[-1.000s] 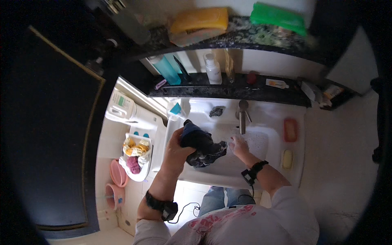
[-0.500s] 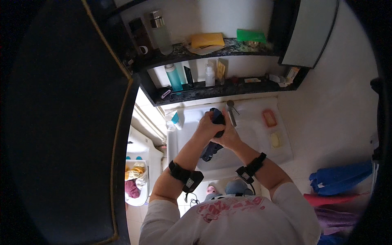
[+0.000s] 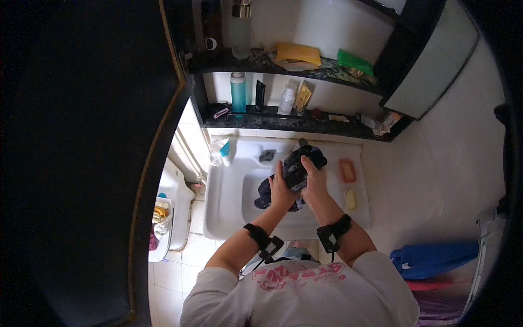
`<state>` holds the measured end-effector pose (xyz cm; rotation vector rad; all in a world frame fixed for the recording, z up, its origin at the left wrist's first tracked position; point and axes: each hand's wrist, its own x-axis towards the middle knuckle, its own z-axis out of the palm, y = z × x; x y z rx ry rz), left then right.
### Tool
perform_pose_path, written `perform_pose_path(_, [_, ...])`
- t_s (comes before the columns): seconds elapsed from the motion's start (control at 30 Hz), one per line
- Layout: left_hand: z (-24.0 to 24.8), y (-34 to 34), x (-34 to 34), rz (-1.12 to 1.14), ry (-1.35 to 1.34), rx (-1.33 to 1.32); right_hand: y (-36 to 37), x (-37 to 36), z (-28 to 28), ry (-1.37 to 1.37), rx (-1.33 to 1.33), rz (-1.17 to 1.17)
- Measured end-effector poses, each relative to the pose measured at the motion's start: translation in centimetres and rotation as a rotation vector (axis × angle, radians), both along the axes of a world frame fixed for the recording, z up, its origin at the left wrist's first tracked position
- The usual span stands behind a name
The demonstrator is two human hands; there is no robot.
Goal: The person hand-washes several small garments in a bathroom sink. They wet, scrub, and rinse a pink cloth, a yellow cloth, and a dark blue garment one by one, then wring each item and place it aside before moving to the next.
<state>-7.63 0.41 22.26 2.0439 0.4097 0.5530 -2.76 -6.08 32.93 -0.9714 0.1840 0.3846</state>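
Note:
A dark, bunched cloth garment [image 3: 297,170] is held up over the white sink [image 3: 220,218] between my two hands. My left hand [image 3: 280,192] grips its left side, with the fingers lying along the fabric. On the other side, my right hand [image 3: 314,181] is closed on it with the thumb on top. More dark fabric [image 3: 265,195] hangs below into the basin, beside my left hand. The tap [image 3: 303,142] is mostly hidden behind the cloth. A small dark grey clump [image 3: 267,155] lies on the sink's back ledge.
A pink-orange soap dish [image 3: 347,170] and a pale yellow soap bar [image 3: 350,200] sit on the right rim. A white and teal tube [image 3: 224,150] stands at the left back corner. Dark shelves [image 3: 261,122] with bottles overhang the back. Towels [image 3: 430,260] hang at right.
My view has shifted. The cloth has been turned and bunched out wider to the right, now covering most of the tap. The grey clump on the ledge now shows.

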Motion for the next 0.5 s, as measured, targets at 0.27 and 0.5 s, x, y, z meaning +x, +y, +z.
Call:
perform_pose_path(0.27, [1.5,2.4,3.5,-0.451,0.152,-0.216,-4.3,5.3,0.9,-0.143,-0.235,0.388])
perform_pose_path(0.5, [-0.4,4.2,6.8,-0.661,0.445,-0.265,-6.7,10.4,-5.0,-0.092,-0.024,0.704])
